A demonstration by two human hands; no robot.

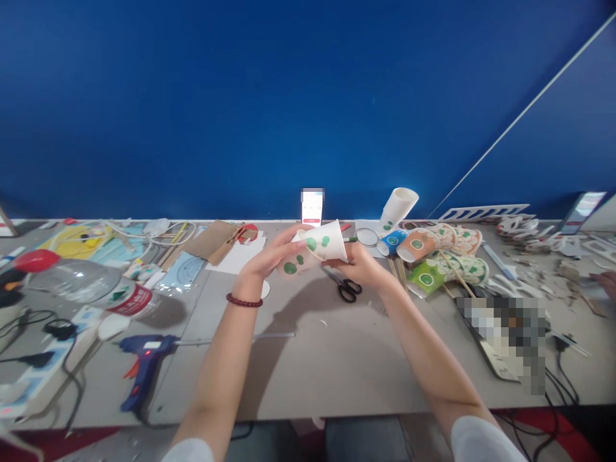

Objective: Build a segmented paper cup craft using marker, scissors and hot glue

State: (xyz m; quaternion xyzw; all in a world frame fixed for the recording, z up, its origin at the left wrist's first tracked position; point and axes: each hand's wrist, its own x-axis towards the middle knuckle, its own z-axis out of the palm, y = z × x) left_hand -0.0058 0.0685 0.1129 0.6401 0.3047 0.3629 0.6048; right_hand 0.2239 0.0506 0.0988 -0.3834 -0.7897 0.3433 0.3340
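Note:
In front of me, above the table, I hold a white paper cup (327, 242) with green dots, tilted with its wide rim to the right. A second dotted cup (291, 266) appears against its narrow end; whether the two are nested or joined I cannot tell. My left hand (276, 251) is wrapped round the cups from the left, a beaded bracelet on its wrist. The closed fingers of my right hand (355, 262) grip near the rim, partly hidden behind it. Just below lie black-handled scissors (349, 290). A thin green-tipped stick (353, 239) shows beside the right fingers.
A blue glue gun (147, 359), power strip (52, 366) and plastic bottle (96, 285) lie left. A lit phone (312, 208) stands at the wall. Stacked white cups (398, 208), orange cups (418, 245) and green cups (428, 276) are right. Another person's hand (605, 282) shows far right.

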